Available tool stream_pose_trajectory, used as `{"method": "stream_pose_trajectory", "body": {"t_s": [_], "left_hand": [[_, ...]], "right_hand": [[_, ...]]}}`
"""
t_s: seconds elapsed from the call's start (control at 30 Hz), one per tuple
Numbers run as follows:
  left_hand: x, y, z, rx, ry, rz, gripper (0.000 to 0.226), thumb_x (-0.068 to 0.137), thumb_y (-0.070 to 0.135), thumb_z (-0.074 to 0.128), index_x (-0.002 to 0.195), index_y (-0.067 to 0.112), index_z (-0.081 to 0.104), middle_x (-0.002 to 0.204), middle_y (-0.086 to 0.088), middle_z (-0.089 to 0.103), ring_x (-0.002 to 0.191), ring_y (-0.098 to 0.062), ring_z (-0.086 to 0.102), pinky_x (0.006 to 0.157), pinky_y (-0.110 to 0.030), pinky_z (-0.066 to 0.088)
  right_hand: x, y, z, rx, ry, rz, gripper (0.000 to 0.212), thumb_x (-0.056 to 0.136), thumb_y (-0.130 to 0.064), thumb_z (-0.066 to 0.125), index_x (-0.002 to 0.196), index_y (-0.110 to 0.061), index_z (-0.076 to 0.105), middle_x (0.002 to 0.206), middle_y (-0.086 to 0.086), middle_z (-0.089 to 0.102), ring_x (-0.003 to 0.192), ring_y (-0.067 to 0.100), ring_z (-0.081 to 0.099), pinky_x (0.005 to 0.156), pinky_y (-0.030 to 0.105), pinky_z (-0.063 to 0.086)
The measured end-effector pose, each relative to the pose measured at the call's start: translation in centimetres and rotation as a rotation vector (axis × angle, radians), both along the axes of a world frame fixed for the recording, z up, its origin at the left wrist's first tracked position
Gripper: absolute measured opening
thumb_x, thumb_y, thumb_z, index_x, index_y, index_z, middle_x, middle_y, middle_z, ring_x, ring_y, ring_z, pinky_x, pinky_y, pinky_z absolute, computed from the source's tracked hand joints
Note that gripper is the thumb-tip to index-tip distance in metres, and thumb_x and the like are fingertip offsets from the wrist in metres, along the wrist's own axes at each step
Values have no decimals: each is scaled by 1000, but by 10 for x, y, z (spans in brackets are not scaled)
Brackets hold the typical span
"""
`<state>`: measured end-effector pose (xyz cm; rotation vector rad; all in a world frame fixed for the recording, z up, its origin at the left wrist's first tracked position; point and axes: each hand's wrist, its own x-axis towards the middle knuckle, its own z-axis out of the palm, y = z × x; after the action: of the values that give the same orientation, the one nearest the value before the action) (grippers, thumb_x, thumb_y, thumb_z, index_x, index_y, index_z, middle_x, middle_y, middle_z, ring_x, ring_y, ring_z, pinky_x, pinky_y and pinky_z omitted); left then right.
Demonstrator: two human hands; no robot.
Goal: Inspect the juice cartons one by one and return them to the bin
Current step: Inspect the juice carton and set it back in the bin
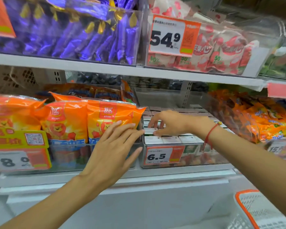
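A: Where are the cartons (170,138)?

B: Packed in rows in the clear bin (185,160) on the lower shelf (155,175), the one with the 6.5 tag (163,156) on its front. Only their white tops show, plus a bit of printed side through the bin wall.

A: And the hands?

B: The right hand (170,123) is over the front rows, fingers (151,123) curled down with the tips on the carton tops. I can't tell whether it has pinched one or is only touching. No carton is lifted clear of the rows.

A: The left?

B: The left hand (116,146) is flat and spread, fingers straight, lying just beside the bin's left corner and over the orange packs (106,116) in the next bin. It holds nothing.

A: So how far along is it?

B: Hard to say. The bin looks full and tidy, with no carton out and none being turned over for a look. My guess is it's between cartons: either one has just gone back, or the next is about to be picked. Nothing marks which cartons have been checked, so I can't count what's left.
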<state>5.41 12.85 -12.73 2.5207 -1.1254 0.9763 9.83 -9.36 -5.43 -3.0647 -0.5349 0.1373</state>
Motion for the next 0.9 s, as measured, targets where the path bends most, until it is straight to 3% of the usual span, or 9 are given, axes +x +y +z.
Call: {"method": "stream_pose_trajectory", "body": {"t_s": [0.13, 0.23, 0.4, 0.57, 0.73, 0.83, 0.9], "left_hand": [[1, -3, -2, -57, -39, 16, 41, 92, 38, 46, 118, 16, 69, 111, 2, 71, 116, -17, 54, 107, -34, 28], [3, -7, -3, -93, -98, 28, 28, 90, 30, 65, 113, 16, 70, 106, 2, 72, 113, -19, 57, 103, -35, 30], [4, -10, -6, -111, -90, 37, 36, 81, 29, 76, 114, 16, 70, 105, 1, 72, 113, -20, 57, 103, -37, 30], [9, -8, -5, -118, -102, 40, 37, 81, 29, 74, 116, 17, 69, 106, 1, 72, 114, -19, 54, 102, -36, 29], [5, -6, 1, -99, -100, 56, 31, 81, 26, 75, 111, 15, 72, 105, -1, 72, 107, -25, 64, 98, -38, 31], [-5, -9, 12, -138, -33, 41, 21, 85, 26, 72, 104, 17, 73, 111, -1, 70, 102, -24, 64, 95, -36, 33], [-16, -12, 20, -183, 39, 29, 20, 86, 26, 72, 103, 18, 72, 111, 1, 69, 100, -22, 63, 89, -34, 37]], "right_hand": [[10, 6, -1, 24, 54, -1, 41, 86, -35, 71, 123, -19, 63, 118, 2, 65, 89, 15, 57, 77, 28, 47], [12, 6, -2, 48, 55, 6, 42, 85, -36, 72, 122, -19, 65, 117, 3, 65, 88, 16, 58, 80, 31, 50], [5, 1, -4, 114, 26, 40, 40, 88, -36, 68, 121, -15, 61, 120, 2, 55, 98, 14, 53, 85, 27, 46], [-15, -6, 11, 464, -48, -2, 32, 94, -29, 61, 121, -15, 54, 120, -2, 58, 110, 15, 57, 96, 35, 47], [-58, -7, -1, 796, -342, -102, 23, 98, -20, 54, 121, -18, 51, 119, -3, 57, 110, 10, 56, 87, 20, 50], [-91, -7, -8, 970, -508, -176, 18, 99, -23, 51, 118, -25, 51, 112, -12, 56, 102, -4, 54, 78, 12, 47], [-115, -10, -14, 1053, -516, -233, 15, 99, -26, 51, 114, -26, 54, 108, -16, 57, 96, -13, 53, 71, 7, 46]]}}
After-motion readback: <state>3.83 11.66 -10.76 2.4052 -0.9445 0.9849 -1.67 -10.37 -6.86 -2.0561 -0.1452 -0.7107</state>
